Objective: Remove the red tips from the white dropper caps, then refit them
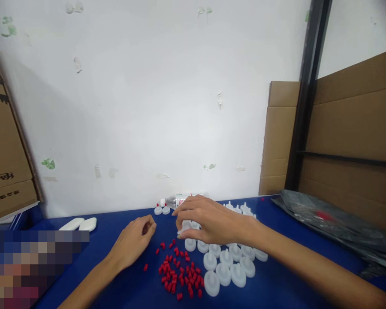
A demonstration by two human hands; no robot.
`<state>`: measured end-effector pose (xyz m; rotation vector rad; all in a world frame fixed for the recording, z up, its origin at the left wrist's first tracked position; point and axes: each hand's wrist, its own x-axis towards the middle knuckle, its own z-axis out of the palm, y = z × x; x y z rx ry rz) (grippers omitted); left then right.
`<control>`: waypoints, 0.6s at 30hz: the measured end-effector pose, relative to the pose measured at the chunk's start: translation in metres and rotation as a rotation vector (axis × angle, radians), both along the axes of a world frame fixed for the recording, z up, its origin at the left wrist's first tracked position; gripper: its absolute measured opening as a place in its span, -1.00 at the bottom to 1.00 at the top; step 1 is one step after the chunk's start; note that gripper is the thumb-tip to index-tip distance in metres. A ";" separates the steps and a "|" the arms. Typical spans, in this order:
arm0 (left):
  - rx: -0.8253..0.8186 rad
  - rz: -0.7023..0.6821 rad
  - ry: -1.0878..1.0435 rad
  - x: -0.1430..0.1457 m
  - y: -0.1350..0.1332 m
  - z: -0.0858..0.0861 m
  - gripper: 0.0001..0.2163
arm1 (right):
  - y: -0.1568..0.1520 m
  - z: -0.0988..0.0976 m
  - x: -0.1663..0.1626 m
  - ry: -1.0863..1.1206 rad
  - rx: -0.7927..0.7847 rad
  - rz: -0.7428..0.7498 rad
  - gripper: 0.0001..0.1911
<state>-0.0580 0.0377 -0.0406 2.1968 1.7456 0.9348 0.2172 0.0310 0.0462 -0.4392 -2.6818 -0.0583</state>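
My right hand point(209, 221) reaches over a cluster of white plastic caps point(227, 268) on the blue table point(276, 283), its fingers bent down onto one white cap point(184, 227) at the cluster's far left. My left hand point(135, 240) rests on the table to the left, fingers curled in loosely; what it holds, if anything, is hidden. A pile of small red plugs point(180, 274) lies just in front of and between both hands.
A clear bottle point(176, 200) lies by the wall with two white caps point(161, 210) beside it. Two white oval pieces point(80, 223) sit at the left. Black plastic sheeting point(334, 223) and cardboard point(354, 128) stand at the right, a carton point(6, 163) at the left.
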 end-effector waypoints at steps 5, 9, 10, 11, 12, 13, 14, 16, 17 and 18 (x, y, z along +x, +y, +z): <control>-0.006 0.035 0.148 0.004 -0.001 -0.004 -0.84 | -0.002 0.004 0.005 -0.207 -0.104 -0.028 -0.87; -0.044 0.075 0.197 0.003 0.000 -0.007 -0.86 | 0.004 -0.005 0.006 -0.313 -0.187 -0.044 -0.94; -0.057 0.085 0.200 0.002 0.001 -0.009 -0.85 | 0.006 -0.008 0.007 -0.320 -0.198 -0.044 -0.96; -0.069 0.093 0.202 0.002 0.002 -0.010 -0.85 | 0.008 -0.012 0.007 -0.327 -0.204 -0.042 -0.97; -0.080 0.099 0.202 0.001 0.003 -0.012 -0.84 | 0.010 -0.014 0.006 -0.334 -0.207 -0.040 -0.98; -0.088 0.101 0.202 0.001 0.003 -0.013 -0.84 | 0.011 -0.017 0.006 -0.341 -0.210 -0.038 -0.98; -0.094 0.100 0.202 0.001 0.004 -0.013 -0.84 | 0.013 -0.019 0.006 -0.349 -0.215 -0.037 -0.98; -0.101 0.095 0.203 0.001 0.004 -0.014 -0.84 | 0.015 -0.021 0.006 -0.358 -0.226 -0.036 -0.96; -0.104 0.091 0.204 0.001 0.004 -0.013 -0.85 | 0.016 -0.022 0.006 -0.360 -0.232 -0.038 -0.95; -0.106 0.087 0.206 0.002 0.004 -0.013 -0.85 | 0.016 -0.022 0.006 -0.360 -0.238 -0.040 -0.94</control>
